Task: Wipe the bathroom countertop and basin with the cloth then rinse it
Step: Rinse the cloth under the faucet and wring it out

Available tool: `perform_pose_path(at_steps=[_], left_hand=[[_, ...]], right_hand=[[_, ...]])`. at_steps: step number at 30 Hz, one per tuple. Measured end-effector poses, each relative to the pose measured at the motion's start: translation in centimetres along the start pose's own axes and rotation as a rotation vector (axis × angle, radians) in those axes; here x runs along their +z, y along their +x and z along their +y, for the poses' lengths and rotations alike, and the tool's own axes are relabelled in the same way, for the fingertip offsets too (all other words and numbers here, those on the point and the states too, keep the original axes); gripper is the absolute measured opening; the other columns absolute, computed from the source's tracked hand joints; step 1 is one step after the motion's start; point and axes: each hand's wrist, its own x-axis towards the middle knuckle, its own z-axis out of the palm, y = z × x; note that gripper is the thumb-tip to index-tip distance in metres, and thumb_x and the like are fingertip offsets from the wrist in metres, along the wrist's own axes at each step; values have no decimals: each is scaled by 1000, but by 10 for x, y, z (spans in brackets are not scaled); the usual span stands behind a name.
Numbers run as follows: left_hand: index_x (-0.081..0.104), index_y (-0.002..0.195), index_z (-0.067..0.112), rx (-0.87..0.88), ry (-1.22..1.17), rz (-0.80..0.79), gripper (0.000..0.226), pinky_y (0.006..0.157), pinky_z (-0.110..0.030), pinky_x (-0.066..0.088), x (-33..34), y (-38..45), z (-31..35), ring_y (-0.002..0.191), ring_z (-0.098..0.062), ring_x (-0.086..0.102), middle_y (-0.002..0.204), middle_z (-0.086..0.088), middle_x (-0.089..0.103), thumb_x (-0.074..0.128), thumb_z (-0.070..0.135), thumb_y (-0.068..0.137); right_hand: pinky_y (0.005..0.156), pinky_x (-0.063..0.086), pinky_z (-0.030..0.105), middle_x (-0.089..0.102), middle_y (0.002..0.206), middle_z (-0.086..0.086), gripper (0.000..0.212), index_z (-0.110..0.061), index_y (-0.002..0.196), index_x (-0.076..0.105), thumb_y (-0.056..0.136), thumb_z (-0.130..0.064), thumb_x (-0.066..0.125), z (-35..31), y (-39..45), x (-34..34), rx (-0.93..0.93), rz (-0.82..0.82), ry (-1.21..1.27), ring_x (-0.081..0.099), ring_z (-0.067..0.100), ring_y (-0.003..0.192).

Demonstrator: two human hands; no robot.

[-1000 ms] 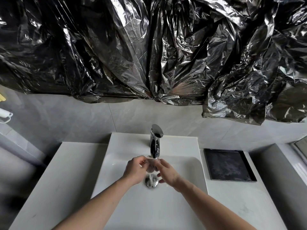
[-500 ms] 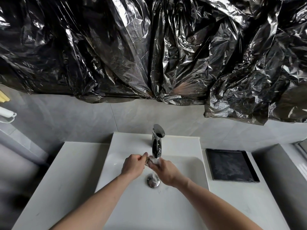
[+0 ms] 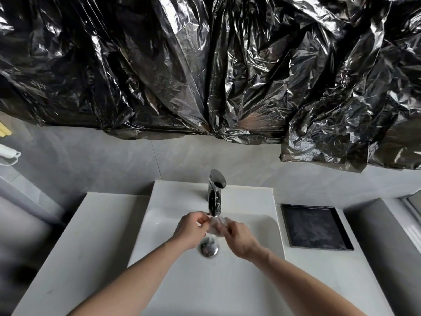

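A small pale cloth (image 3: 214,227) is bunched between my two hands, right under the spout of the chrome tap (image 3: 215,194). My left hand (image 3: 190,229) pinches its left side and my right hand (image 3: 238,238) grips its right side. Both hands hover over the white basin (image 3: 255,226), just behind the chrome drain plug (image 3: 209,247). The white countertop (image 3: 75,242) runs to the left and right of the basin. Most of the cloth is hidden by my fingers and blurred.
A black square tray (image 3: 315,226) lies on the counter right of the basin. Black plastic sheeting (image 3: 205,65) hangs over the grey tiled wall (image 3: 114,160). A grey ledge (image 3: 387,236) stands at the far right, a white fixture (image 3: 8,153) at the left wall.
My hands have stayed under the tap and shifted slightly while working the cloth; the cloth shows more between them now than a second ago.
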Motion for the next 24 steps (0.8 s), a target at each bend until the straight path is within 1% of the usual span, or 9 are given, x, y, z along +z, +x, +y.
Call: perform_pose_path(at_steps=[2,5,8,11,13,16,18,22,24], left_hand=[[65,79,33,-4,32,47,17,77,-34,57,4,1,9,69,-10,71,78,13,71,60,48,86],[65,78,27,-25,-13,75,27,75,-34,57,12,2,15,68,-11,69,71,11,72,56,52,82],[65,80,27,-55,-202,60,25,75,-41,59,16,3,12,68,-16,68,77,11,72,61,51,78],[60,83,23,-136,-434,44,19,71,-41,62,16,-2,7,84,-21,71,94,3,72,73,37,84],[55,85,17,-212,-543,27,22,70,-41,60,14,-5,4,79,-21,72,95,-11,73,76,25,84],[53,87,15,-287,-539,62,10,69,-44,61,8,-9,-5,72,-21,71,91,-15,72,63,17,88],[57,94,12,-347,-535,108,6,62,-37,61,0,-12,-10,75,-22,71,92,-11,71,58,17,92],[65,97,9,-438,-428,45,17,65,-37,63,-8,-20,-20,73,-20,69,81,-7,72,58,21,88],[63,95,14,-402,-244,54,18,72,-41,63,-6,-21,-25,76,-21,68,82,-2,71,60,26,82]], right_hand=[[71,42,36,55,66,-10,34,-25,86,49,104,-54,43,12,-7,0,51,23,69,50,17,70],[64,40,22,60,63,-11,29,-26,107,52,101,-54,49,27,-13,-2,128,51,140,52,7,62],[56,38,21,56,51,-14,25,-25,105,61,101,-49,52,35,-17,-7,152,101,135,47,10,51],[55,38,19,54,49,-18,23,-26,101,69,99,-46,58,35,-16,-11,170,150,137,49,7,50],[56,39,17,55,48,-17,22,-26,106,71,99,-42,59,29,-13,-9,172,172,182,49,6,50],[62,43,23,62,59,-7,27,-23,127,62,102,-34,55,17,-8,-3,153,173,292,48,6,50],[68,46,26,67,69,-6,27,-23,128,60,106,-33,49,7,-6,0,147,186,314,55,-1,55],[61,40,16,59,55,-17,22,-24,119,63,108,-25,44,-12,-5,1,110,210,432,55,-3,55],[58,46,27,56,52,-12,21,-25,120,59,108,-20,43,-17,-5,3,86,169,521,48,4,51]])
